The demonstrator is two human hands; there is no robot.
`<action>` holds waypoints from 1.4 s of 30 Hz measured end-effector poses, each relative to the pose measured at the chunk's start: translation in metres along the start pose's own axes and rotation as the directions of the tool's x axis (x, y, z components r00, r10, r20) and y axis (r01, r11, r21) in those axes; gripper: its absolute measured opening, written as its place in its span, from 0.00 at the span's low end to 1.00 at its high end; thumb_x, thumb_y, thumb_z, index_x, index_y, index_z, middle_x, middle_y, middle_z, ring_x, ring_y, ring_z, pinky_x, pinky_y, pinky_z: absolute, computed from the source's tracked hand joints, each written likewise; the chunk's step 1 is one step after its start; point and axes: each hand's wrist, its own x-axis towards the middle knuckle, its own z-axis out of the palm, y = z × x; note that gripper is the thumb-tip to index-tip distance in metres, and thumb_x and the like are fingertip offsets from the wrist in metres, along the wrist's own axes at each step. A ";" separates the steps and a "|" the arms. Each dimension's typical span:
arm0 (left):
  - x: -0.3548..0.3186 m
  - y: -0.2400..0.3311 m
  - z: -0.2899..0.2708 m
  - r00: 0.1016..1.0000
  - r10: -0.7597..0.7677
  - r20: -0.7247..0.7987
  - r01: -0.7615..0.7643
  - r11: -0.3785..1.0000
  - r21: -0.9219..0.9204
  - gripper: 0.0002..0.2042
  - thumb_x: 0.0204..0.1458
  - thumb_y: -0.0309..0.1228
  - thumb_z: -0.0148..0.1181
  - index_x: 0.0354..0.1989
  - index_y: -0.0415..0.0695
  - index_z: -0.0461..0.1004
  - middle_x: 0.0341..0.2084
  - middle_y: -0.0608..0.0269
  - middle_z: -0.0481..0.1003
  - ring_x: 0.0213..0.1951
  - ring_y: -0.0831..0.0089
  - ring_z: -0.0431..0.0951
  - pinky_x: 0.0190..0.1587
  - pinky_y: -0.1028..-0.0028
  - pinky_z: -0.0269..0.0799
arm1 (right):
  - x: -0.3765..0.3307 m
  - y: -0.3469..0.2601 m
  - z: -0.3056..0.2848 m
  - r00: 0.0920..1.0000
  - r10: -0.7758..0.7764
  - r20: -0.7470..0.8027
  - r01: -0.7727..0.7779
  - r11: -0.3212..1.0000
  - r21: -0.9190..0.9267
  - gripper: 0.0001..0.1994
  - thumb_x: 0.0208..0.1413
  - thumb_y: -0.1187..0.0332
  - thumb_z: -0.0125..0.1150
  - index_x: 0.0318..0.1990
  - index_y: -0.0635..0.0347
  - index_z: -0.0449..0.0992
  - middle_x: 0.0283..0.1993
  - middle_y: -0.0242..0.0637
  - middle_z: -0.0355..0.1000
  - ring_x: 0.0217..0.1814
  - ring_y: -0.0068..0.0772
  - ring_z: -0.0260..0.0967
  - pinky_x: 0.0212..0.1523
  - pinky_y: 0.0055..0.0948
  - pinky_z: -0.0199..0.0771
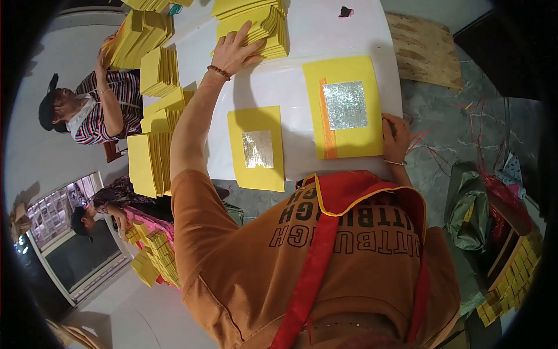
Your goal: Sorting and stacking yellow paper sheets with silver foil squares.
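My left hand [233, 51] reaches out over the white table, its fingers spread on a stack of yellow paper sheets [278, 38]. A beaded bracelet circles that wrist. My right hand [397, 138] is at the table's right edge, against the side of a larger yellow sheet [343, 146]; its fingers are curled, and what they hold, if anything, is hidden. A silver foil square [347, 104] and an orange stripe [329, 142] mark this sheet. Left of it lies a smaller yellow sheet [238, 179] with a pale foil square [258, 149].
Several yellow paper stacks [150, 166] line the table's left side. A person in a striped top [96, 110] handles one there; another person [113, 200] bends behind yellow bundles [160, 250]. A wooden board [424, 49], red strings [433, 152] and a dark green bag [467, 212] are at right.
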 end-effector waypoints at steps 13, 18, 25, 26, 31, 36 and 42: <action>-0.004 0.002 0.005 1.000 0.000 0.021 0.000 1.000 0.008 0.23 0.39 0.48 0.63 0.48 0.69 0.68 0.56 0.60 0.58 0.41 0.61 0.69 0.39 0.64 0.68 | -0.001 0.000 -0.001 0.998 0.043 0.035 -0.043 0.999 -0.022 0.08 0.48 0.68 0.58 0.37 0.51 0.77 0.34 0.27 0.74 0.41 0.31 0.67 0.46 0.32 0.57; -0.005 0.002 0.006 1.000 -0.001 0.025 0.001 1.000 -0.012 0.22 0.41 0.46 0.63 0.47 0.68 0.68 0.56 0.61 0.59 0.42 0.61 0.69 0.40 0.64 0.68 | -0.001 0.001 0.000 0.999 0.027 0.034 -0.026 0.999 -0.036 0.07 0.48 0.68 0.58 0.36 0.51 0.77 0.34 0.27 0.74 0.41 0.32 0.67 0.44 0.32 0.58; -0.003 0.005 0.005 0.999 0.001 -0.032 -0.002 1.000 -0.012 0.20 0.39 0.40 0.64 0.43 0.68 0.68 0.55 0.65 0.59 0.39 0.65 0.68 0.38 0.66 0.67 | -0.001 0.001 0.000 0.998 0.053 0.040 -0.050 0.997 -0.057 0.08 0.48 0.68 0.58 0.37 0.50 0.77 0.36 0.27 0.74 0.43 0.31 0.66 0.47 0.33 0.55; -0.002 0.006 0.004 0.999 0.002 -0.036 -0.003 1.000 -0.020 0.19 0.39 0.39 0.64 0.42 0.68 0.68 0.55 0.65 0.60 0.39 0.65 0.68 0.38 0.66 0.66 | -0.002 0.002 0.000 0.998 0.050 0.034 -0.048 0.997 -0.057 0.08 0.48 0.68 0.58 0.37 0.50 0.77 0.36 0.27 0.73 0.43 0.31 0.66 0.47 0.34 0.54; -0.003 0.005 0.004 1.000 -0.001 -0.028 0.001 1.000 -0.008 0.18 0.39 0.38 0.63 0.41 0.67 0.68 0.54 0.66 0.60 0.39 0.65 0.68 0.37 0.66 0.66 | -0.001 -0.002 -0.001 0.999 0.033 0.022 -0.032 0.998 -0.050 0.07 0.48 0.68 0.58 0.36 0.51 0.77 0.35 0.27 0.73 0.42 0.32 0.66 0.45 0.33 0.56; -0.004 0.005 0.006 1.000 -0.005 -0.019 0.004 0.999 -0.036 0.18 0.39 0.37 0.63 0.41 0.67 0.69 0.54 0.65 0.60 0.39 0.65 0.68 0.37 0.67 0.66 | -0.001 -0.002 -0.001 1.000 0.001 0.012 0.000 0.999 -0.032 0.07 0.48 0.68 0.57 0.35 0.51 0.77 0.34 0.28 0.74 0.40 0.33 0.67 0.43 0.32 0.58; -0.003 0.005 0.005 0.999 0.006 -0.053 -0.007 1.000 -0.021 0.17 0.39 0.36 0.63 0.40 0.67 0.69 0.54 0.65 0.61 0.39 0.67 0.68 0.35 0.67 0.65 | 0.000 -0.005 -0.001 1.000 0.005 0.006 -0.005 0.999 -0.042 0.07 0.48 0.68 0.58 0.35 0.50 0.77 0.34 0.27 0.74 0.40 0.32 0.67 0.43 0.32 0.58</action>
